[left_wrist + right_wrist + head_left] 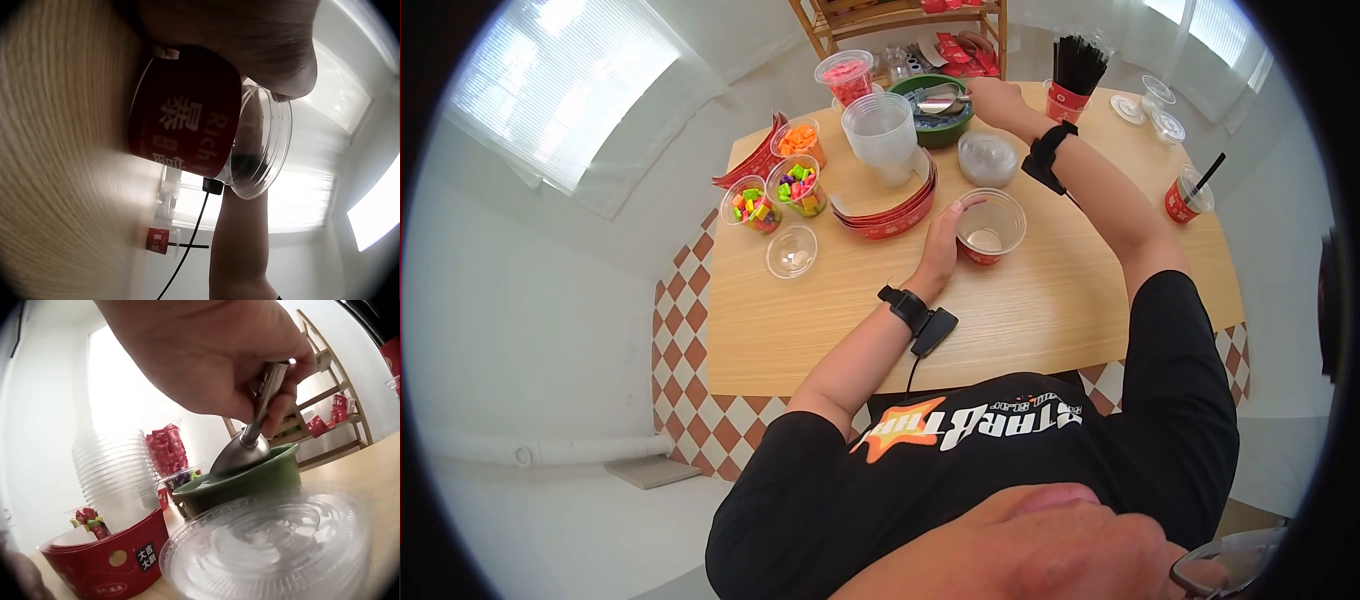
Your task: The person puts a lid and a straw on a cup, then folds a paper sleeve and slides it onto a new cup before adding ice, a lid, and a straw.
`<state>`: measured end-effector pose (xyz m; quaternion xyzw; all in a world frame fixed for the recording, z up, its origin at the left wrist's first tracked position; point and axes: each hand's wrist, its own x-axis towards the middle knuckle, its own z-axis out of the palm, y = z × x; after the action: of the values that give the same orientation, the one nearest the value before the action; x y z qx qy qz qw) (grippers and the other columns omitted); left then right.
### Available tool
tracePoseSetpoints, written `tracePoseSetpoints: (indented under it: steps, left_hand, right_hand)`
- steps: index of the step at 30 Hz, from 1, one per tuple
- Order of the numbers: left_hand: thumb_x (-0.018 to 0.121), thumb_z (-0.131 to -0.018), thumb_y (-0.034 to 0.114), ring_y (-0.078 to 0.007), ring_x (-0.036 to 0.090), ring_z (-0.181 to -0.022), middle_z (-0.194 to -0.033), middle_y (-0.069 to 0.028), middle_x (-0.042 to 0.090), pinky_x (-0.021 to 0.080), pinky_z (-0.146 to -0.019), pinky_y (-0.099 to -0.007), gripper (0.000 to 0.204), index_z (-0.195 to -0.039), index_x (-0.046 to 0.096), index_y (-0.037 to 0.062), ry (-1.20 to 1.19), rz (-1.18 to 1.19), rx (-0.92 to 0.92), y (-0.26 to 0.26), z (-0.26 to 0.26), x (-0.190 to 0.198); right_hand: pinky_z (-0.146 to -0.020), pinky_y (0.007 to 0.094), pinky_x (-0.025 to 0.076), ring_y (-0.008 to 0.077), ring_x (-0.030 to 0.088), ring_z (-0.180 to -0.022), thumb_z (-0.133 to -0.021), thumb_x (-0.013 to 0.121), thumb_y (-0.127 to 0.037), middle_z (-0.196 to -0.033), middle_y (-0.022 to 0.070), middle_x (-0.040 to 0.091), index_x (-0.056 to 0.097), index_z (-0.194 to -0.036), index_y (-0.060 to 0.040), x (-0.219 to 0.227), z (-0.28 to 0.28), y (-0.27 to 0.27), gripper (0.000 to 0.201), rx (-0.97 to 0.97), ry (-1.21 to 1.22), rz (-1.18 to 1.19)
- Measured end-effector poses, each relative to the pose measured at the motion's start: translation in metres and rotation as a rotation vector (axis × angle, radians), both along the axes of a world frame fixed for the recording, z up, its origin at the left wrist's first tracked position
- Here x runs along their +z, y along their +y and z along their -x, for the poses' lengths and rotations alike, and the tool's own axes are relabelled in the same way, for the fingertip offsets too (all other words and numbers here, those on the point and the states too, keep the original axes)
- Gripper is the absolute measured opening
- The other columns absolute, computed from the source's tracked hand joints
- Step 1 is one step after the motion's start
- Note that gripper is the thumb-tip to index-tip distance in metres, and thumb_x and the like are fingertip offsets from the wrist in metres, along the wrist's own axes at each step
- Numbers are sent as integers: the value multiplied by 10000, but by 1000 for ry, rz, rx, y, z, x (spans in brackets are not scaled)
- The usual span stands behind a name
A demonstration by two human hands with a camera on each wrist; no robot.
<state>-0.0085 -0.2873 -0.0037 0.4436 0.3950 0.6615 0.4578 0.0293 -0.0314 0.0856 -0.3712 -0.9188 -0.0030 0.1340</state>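
My left hand [941, 248] grips the side of a clear plastic cup [259, 144] that stands on the table. Around the cup is a red paper sleeve [181, 119] with white lettering. At the back of the table, my right hand [231, 369] holds a metal scoop [240, 456] by its handle, fingers curled round it. The scoop's head dips into a green bowl [250, 487], where its lower part is hidden by the rim. A stack of clear lids [988, 160] lies between the bowl and the cup.
Red paper sleeves [890, 220] lie stacked beside a tall stack of clear cups [880, 130]. Candy-coloured pieces fill cups at left, near a clear dome lid [791, 252]. Black straws [1080, 68] stand at back right. A drink cup [1185, 198] stands near the right edge.
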Motion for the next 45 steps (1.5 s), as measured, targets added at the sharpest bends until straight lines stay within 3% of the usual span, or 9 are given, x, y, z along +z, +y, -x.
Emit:
tracePoseSetpoints:
  steps: [5, 8, 19, 23, 25, 29, 31, 39, 45]
  left_hand:
    - [298, -1058, 315, -207, 571, -1164, -1219, -156, 634, 403, -1046, -322, 521, -1245, 592, -72, 3, 17, 19, 0, -1, 1]
    - [298, -1057, 312, -208, 565, -1174, -1229, -155, 629, 397, -1052, -320, 520, -1248, 588, -74, -13, 23, 10, -2, -1, 2]
    - [306, -1048, 345, -211, 567, -1172, -1235, -156, 623, 399, -1051, -321, 543, -1255, 586, -72, 18, 29, 26, -2, -2, 5]
    - [307, -1048, 348, -210, 572, -1163, -1230, -155, 625, 404, -1045, -319, 542, -1259, 587, -66, -2, 33, 11, -2, -1, 4]
    - [305, -1049, 344, -208, 574, -1160, -1228, -154, 626, 405, -1043, -319, 541, -1259, 587, -66, 4, 30, 18, -2, -1, 3]
    - [304, -1051, 324, -204, 578, -1155, -1228, -154, 630, 408, -1041, -320, 524, -1260, 588, -64, 5, 22, 2, -2, 1, 1]
    - [309, -1052, 317, -204, 578, -1157, -1233, -155, 630, 410, -1041, -322, 517, -1260, 587, -66, -33, 6, 4, -1, 0, 2]
    - [325, -1051, 298, -202, 581, -1158, -1240, -149, 633, 411, -1041, -328, 503, -1261, 579, -82, -104, -50, -19, 3, 2, -8]
    - [325, -1050, 286, -198, 577, -1151, -1218, -145, 645, 399, -1044, -325, 489, -1231, 600, -76, -76, -58, 22, 3, 0, -8]
  right_hand:
    - [-840, 556, 486, 337, 674, -1021, -933, 523, -189, -1058, 156, 710, 699, -1106, -111, -2, 2, 3, 258, 3, 73, 195]
    - [-889, 642, 424, 374, 670, -1039, -863, 538, -95, -1062, 193, 705, 703, -1087, -87, 0, -3, -14, 278, -31, 131, 134]
    - [-862, 495, 466, 311, 653, -1036, -953, 536, -200, -1075, 105, 706, 665, -1147, -119, -35, -6, -6, 246, -47, 355, 221]
    - [-874, 534, 431, 308, 647, -1059, -940, 531, -197, -1092, 108, 705, 694, -1126, -152, -45, -4, 10, 251, -54, 444, 335]
    - [-852, 409, 486, 286, 659, -981, -933, 549, -159, -1038, 145, 700, 676, -1114, -39, -43, -11, 13, 252, -21, 483, 349]
    - [-837, 353, 490, 245, 651, -936, -924, 560, -129, -1012, 150, 697, 668, -1108, 9, -34, -45, 19, 254, 105, 496, 323]
    - [-819, 383, 496, 268, 663, -943, -930, 566, -175, -995, 136, 705, 681, -1123, -51, -24, -76, 10, 257, 251, 547, 320]
    - [-855, 295, 469, 173, 609, -959, -966, 554, -68, -1042, 85, 672, 665, -1126, -8, 47, -191, -86, 204, 328, 445, 287]
    - [-835, 313, 489, 210, 626, -944, -932, 607, -52, -997, 95, 692, 689, -1101, -17, 53, -198, -106, 192, 393, 443, 125]
